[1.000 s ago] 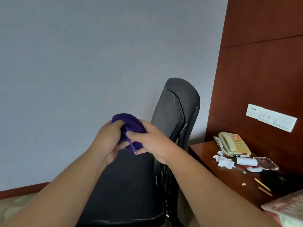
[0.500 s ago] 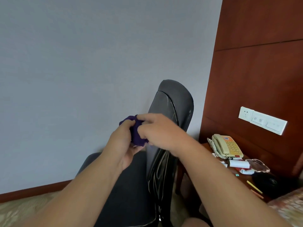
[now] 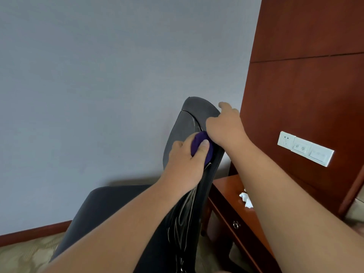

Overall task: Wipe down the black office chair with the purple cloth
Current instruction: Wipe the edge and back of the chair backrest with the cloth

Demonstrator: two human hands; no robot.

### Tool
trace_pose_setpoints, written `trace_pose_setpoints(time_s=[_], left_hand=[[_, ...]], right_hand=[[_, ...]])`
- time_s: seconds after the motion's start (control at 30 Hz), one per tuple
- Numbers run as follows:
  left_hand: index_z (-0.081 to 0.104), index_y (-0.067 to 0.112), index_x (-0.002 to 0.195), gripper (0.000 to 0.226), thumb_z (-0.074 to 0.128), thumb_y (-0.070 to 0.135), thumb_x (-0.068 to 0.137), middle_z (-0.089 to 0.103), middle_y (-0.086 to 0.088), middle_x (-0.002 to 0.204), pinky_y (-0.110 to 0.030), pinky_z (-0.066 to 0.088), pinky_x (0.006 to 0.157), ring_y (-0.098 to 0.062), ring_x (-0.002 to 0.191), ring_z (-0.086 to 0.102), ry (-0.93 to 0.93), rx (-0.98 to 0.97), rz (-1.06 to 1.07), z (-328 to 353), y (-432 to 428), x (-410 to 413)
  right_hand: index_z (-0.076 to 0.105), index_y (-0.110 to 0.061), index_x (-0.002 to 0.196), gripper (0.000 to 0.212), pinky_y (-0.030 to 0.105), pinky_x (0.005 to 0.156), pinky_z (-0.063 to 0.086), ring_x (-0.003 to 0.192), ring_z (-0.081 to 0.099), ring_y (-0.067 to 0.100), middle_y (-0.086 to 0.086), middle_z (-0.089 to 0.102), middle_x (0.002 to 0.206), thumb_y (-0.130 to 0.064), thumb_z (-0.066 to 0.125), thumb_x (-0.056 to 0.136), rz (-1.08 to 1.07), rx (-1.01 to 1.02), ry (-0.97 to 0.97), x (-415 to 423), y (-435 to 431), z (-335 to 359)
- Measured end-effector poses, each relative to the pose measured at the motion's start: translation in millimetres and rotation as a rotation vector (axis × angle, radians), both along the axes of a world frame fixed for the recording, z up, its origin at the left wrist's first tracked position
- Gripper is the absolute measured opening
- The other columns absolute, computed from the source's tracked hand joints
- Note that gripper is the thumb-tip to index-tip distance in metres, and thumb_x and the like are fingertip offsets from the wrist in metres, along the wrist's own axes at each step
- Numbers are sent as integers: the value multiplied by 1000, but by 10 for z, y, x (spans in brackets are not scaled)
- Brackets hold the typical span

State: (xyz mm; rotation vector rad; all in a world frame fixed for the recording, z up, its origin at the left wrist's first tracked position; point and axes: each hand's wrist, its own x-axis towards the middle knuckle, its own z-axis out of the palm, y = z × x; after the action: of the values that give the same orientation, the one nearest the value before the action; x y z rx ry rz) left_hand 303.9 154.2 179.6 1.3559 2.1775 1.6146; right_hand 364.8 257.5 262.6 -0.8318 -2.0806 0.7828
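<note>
My left hand [image 3: 185,154] has fingers clamped round the bunched purple cloth [image 3: 198,141], pressed to the black office chair [image 3: 185,123] upper backrest, while right hand [image 3: 224,127] fingers curl on its top edge.

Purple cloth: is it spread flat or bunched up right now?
Bunched up. The purple cloth shows only as a small wad gripped in the left hand, thumb over it, held against the black chair backrest.
</note>
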Motion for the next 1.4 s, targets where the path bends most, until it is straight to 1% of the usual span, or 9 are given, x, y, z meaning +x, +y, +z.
trace_pose_setpoints(time_s=[0.13, 0.23, 0.3, 0.37, 0.4, 0.47, 0.57, 1.03, 1.4], left_hand=[[53, 32, 120, 39, 36, 59, 97, 52, 5, 106, -26, 48, 76, -13, 95, 58, 148, 49, 4, -48, 24, 54], [49, 38, 120, 25, 49, 49, 98, 48, 17, 110, -18, 50, 80, -1, 97, 55, 191, 48, -17, -156, -66, 106], [47, 39, 117, 23, 54, 45, 97, 47, 19, 108, -16, 51, 79, 1, 96, 54, 218, 77, -19, -219, -124, 167], [47, 36, 117, 23, 55, 44, 97, 46, 18, 108, -17, 51, 77, 0, 95, 54, 256, 100, -2, -213, -83, 147], [48, 34, 118, 23, 53, 44, 98, 47, 16, 108, -17, 50, 76, -2, 93, 55, 265, 92, 18, -187, -17, 103], [49, 30, 115, 23, 48, 46, 98, 48, 10, 105, -20, 47, 68, -7, 89, 56, 249, 73, 66, -118, 145, 17], [49, 23, 103, 22, 45, 44, 96, 52, 1, 96, -21, 35, 55, -15, 78, 56, 202, 124, 126, -62, 327, -39], [50, 28, 123, 31, 61, 32, 94, 44, 10, 106, -21, 49, 66, -10, 83, 55, 449, 16, 141, -799, 52, -107], [43, 36, 119, 34, 65, 35, 93, 48, 14, 111, -20, 51, 73, -7, 94, 54, 275, 270, 67, -358, 137, 198]], right_hand=[[20, -12, 159, 70, 22, 71, 42, 116, 54, 24, 12, 44, 146, -5, 42, 94, 14, -93, 84, -8, 102, -59], [21, -11, 160, 70, 36, 101, 50, 130, 50, 28, 9, 39, 153, -6, 42, 94, 5, -127, 119, -25, 114, -79], [29, -9, 157, 64, 39, 102, 49, 121, 54, 27, 7, 45, 146, -4, 41, 94, -5, -142, 123, -42, 132, -101], [55, -5, 121, 32, 23, 74, 47, 82, 51, 20, 4, 53, 103, 0, 40, 93, -9, -124, 155, -60, 145, -142], [51, -8, 90, 15, 15, 59, 37, 66, 39, 16, 1, 45, 83, 1, 39, 93, -37, -107, 156, -60, 141, -153], [26, -16, 70, 33, 18, 47, 31, 58, 25, 14, -2, 31, 69, 1, 41, 95, -57, -48, 160, -62, 170, -190], [28, -15, 70, 35, 15, 48, 33, 58, 28, 13, -2, 35, 70, -10, 43, 101, -69, -33, 202, -38, 168, -238], [29, -15, 68, 39, 30, 58, 25, 60, 30, 14, -2, 35, 67, -19, 45, 103, -69, -15, 280, -40, 215, -375], [29, -16, 67, 39, 30, 55, 23, 58, 29, 14, -3, 34, 66, -16, 44, 102, -98, 66, 240, -35, 225, -366]])
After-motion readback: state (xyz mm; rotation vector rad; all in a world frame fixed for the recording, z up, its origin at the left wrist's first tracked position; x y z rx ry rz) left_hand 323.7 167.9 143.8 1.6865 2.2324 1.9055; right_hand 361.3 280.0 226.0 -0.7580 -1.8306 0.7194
